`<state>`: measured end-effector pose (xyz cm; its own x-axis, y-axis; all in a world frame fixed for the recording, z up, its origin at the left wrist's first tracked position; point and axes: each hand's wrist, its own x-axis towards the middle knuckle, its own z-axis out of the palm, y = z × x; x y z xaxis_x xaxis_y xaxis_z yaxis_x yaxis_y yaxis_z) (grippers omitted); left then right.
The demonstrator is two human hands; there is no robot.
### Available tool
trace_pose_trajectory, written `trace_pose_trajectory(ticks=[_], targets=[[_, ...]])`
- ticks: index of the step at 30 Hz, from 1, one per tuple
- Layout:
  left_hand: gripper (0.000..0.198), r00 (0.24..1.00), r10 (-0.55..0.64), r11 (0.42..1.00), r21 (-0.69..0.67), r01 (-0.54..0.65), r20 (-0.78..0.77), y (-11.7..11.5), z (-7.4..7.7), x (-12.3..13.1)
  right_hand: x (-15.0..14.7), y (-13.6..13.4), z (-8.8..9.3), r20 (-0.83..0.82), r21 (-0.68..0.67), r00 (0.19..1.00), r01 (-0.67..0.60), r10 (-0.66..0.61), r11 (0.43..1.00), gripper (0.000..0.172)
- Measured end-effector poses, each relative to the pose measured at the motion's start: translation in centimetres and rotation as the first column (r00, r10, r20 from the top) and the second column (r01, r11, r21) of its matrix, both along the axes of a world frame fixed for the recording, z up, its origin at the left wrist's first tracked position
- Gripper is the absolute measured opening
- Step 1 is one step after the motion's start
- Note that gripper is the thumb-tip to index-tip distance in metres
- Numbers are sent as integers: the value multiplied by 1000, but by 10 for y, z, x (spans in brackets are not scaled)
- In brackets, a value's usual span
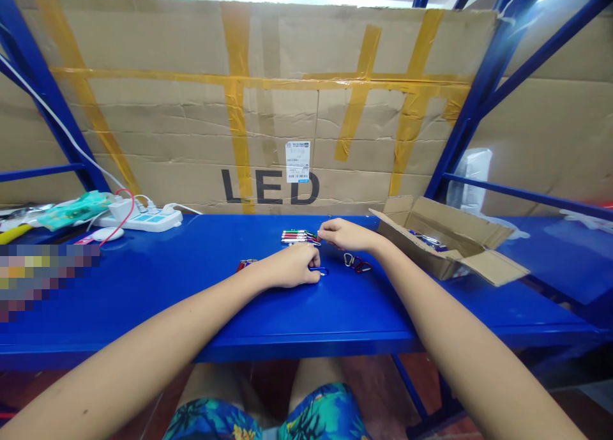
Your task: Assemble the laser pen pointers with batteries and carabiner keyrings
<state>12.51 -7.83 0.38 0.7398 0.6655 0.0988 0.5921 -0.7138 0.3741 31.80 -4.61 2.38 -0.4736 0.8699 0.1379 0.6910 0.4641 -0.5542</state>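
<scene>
My left hand [290,266] rests on the blue table [191,287], fingers curled shut around a small item with a blue carabiner clip [320,271] sticking out beside the thumb. My right hand [345,234] is farther back, fingers pinched at the end of a short row of small keychain flashlights [297,237] in red, green and silver. A red one with a carabiner [357,262] lies just right of my hands. Another red piece [245,264] lies left of my left wrist.
An open cardboard box [445,239] with more small flashlights stands at the right. A white power strip [143,218], a white mouse [106,234] and cables lie at the back left. A large taped cardboard sheet marked LED [268,108] backs the table, between blue rack posts.
</scene>
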Motion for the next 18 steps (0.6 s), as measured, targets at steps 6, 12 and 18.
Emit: trace_pose_trajectory(ticks=[6,12,18], targets=[[16,996,-77,996,-50,79,43,1,0,-3,2,-6,6,85,-182,995,-30,46,983,28],[10,984,-20,998,-52,29,178,7,-3,-3,10,-11,12,36,-427,983,-146,178,892,21],[14,968,42,997,50,-56,246,10,1,-3,9,-7,11,1,-303,991,-128,135,944,29]])
